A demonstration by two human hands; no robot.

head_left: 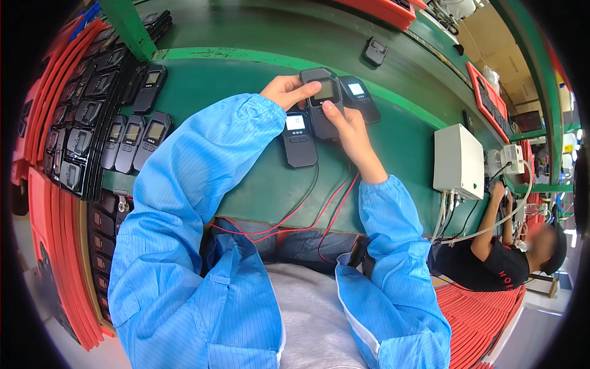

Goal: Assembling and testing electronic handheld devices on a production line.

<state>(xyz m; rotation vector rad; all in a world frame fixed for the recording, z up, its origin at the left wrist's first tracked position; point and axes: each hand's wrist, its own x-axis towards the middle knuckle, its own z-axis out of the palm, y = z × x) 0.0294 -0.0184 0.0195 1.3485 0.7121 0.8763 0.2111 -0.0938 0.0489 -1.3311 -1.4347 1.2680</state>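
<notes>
Handheld device [326, 92] is sitting between both hands over the bench, its rounded casing showing as matte black plastic, screen looking greyish. Left hand [284, 92] is gripping its upper left, half curled, thumb lying across the face; right hand [356, 135] is half closing on its lower right, thumb pressing below the screen. Two similar lit units [299, 140] are flanking it above smooth green bench [393, 163]. Leftward, black molded trays [95, 184] are holding rows of devices; farther right, red tray [474, 72] is carrying dark pieces.
</notes>
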